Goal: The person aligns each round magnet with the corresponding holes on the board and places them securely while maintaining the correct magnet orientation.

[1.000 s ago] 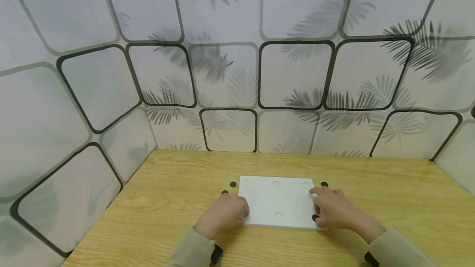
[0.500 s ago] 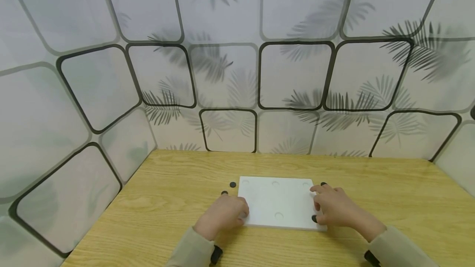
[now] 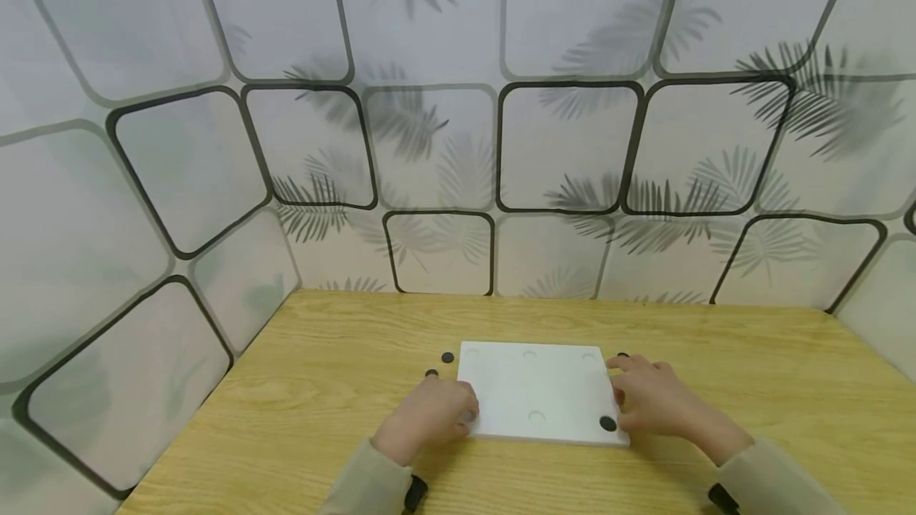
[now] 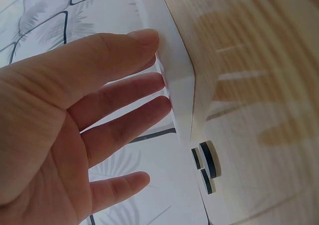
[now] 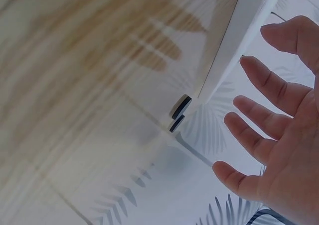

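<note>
Head view, nearest first: a black disc (image 3: 607, 424) lies on the near right corner of a white board (image 3: 537, 384); whether it sits flat cannot be told. A light press at its centre, then a fingertip run round its rim, would probably be the surest check, with the board kept from sliding. Left of it, the near middle recess (image 3: 537, 417) is bare.

The left hand (image 3: 429, 417) seems well placed for bracing: it reaches in from the near left, thumb and fingertips resting at the board's left edge, without a clench. The right hand (image 3: 654, 397) is released and holds nothing; it hangs just beside the board's right edge, fingers spread and gently bent, thumb close to the disc.

Farther off, three shallow far recesses (image 3: 529, 354) run along the board's far side. Loose discs lie on the table (image 3: 343, 356) beyond the hands: a far left disc (image 3: 447, 357), a half-hidden disc (image 3: 432, 373) behind the left hand, and a far right disc (image 3: 623, 354) behind the right fingers. Pinching each by its rim should suit such flat pieces.
</note>
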